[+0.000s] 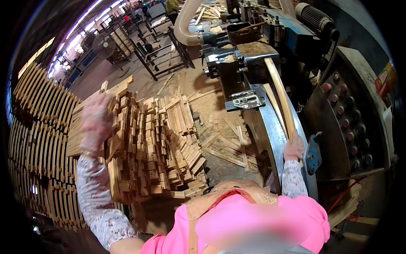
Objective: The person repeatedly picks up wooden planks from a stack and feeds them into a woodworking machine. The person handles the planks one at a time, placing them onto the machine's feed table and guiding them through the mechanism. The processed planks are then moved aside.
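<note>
Holding: your right hand [294,148] is closed around the near end of a long, pale, gently curved wooden slat [281,95], just in front of your pink-clad chest.
Slat axis: it runs away from you, from your grip up along the curved grey metal guide [270,131] toward the blue and grey woodworking machine [253,51]; its far end sits at the sawdust-covered machine head.
Slat look: thin, narrow, light raw wood, smooth, bowed slightly along its length.
Nearer hand: your right one is on the slat; your left hand [96,122] is well apart from it, raised on your left side and blurred.
Left grip: you have it against the tall stack of short pale wooden offcuts [156,144]; I cannot tell whether the fingers are closed on a piece.
Farther off: racks of curved wooden slats [42,139] at your far left, a ribbed beige dust hose [186,23] above the machine.
</note>
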### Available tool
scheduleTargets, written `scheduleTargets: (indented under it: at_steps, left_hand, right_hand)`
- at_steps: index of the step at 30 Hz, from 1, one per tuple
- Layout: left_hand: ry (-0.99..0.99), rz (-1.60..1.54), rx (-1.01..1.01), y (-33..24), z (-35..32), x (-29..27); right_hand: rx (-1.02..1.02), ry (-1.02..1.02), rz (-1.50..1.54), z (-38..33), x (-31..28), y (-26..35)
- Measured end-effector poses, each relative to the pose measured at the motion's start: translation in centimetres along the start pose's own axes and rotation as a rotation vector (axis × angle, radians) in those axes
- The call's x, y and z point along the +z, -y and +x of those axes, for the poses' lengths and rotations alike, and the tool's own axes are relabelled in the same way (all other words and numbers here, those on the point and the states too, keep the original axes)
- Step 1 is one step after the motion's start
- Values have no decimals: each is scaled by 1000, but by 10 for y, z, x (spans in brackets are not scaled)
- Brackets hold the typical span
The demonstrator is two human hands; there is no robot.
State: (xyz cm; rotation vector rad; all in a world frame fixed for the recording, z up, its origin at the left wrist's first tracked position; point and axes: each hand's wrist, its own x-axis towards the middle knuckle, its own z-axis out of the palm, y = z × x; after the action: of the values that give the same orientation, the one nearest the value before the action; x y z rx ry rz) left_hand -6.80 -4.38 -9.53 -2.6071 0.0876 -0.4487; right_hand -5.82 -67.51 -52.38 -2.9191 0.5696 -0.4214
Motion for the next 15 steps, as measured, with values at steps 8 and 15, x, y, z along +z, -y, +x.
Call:
scheduleTargets:
  at_steps: [8, 15]
  left_hand:
    - [185, -43, -750, 153, -155, 30]
    - [281, 112, -653, 159, -142, 11]
  right_hand:
    - [119, -87, 41, -4, 21, 11]
    - [250, 37, 549, 175, 49, 165]
